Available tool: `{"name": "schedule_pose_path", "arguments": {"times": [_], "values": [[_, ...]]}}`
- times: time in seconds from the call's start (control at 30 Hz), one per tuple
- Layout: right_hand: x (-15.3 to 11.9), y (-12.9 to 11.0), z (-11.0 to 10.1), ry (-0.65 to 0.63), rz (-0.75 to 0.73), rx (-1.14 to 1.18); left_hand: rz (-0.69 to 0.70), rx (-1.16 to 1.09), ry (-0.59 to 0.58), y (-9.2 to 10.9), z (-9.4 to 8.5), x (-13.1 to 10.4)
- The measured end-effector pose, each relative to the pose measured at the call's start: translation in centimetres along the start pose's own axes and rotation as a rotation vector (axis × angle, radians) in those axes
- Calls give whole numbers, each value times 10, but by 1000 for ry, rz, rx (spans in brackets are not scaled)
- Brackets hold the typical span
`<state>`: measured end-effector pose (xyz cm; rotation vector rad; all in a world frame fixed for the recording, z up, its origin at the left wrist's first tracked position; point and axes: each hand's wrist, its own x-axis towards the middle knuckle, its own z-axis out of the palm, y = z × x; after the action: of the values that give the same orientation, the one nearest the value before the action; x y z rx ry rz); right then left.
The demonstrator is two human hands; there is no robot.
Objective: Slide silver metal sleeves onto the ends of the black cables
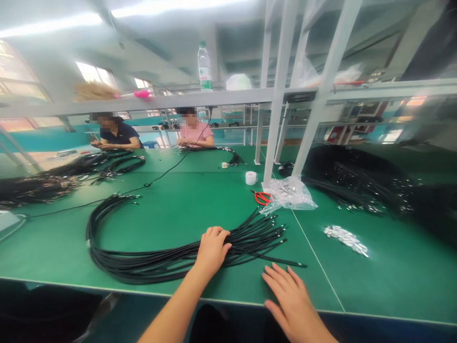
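A curved bundle of black cables point(143, 262) lies on the green table point(171, 209), its loose ends fanned out to the right. My left hand point(213, 248) rests on top of the bundle near the fanned ends, its fingers curled over some cables; the fingertips are partly hidden. Just right of and below the cable ends, my right hand point(290, 297) is spread over the table's front edge with nothing in it. Behind the fanned ends are red-handled scissors or pliers point(262, 197) and a clear plastic bag point(294, 193) with small metallic pieces.
Small white pieces point(345, 240) lie in a pile at the right, before a large heap of black cables point(357, 176). A white tape roll point(251, 178) stands near the shelf post point(276, 119). More cables point(46, 186) lie at the left. Two people sit across the table.
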<state>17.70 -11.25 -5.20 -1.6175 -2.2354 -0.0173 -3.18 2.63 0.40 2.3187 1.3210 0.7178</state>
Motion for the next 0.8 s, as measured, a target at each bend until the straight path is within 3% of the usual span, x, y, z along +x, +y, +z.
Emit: {"name": "schedule_pose_path", "arguments": {"times": [0.1, 0.2, 0.3, 0.43, 0.53, 0.73, 0.8], "values": [[6, 16, -4, 109, -39, -55, -10, 19, 16, 9, -3, -30], [33, 47, 1, 174, -141, -113, -66, 70, 7, 13, 5, -52], [69, 80, 13, 112, -194, -116, -104, 118, -15, 6, 16, -45], [91, 106, 13, 50, -66, -83, -91, 136, -50, -2, 20, -14], [78, 102, 4, 75, 48, -69, -16, 104, -75, 4, 16, -6], [34, 73, -19, 320, 121, -115, 130, 58, -21, 14, 4, -39], [17, 67, -29, 352, 105, -128, 90, 145, -26, 18, 9, -43]]}}
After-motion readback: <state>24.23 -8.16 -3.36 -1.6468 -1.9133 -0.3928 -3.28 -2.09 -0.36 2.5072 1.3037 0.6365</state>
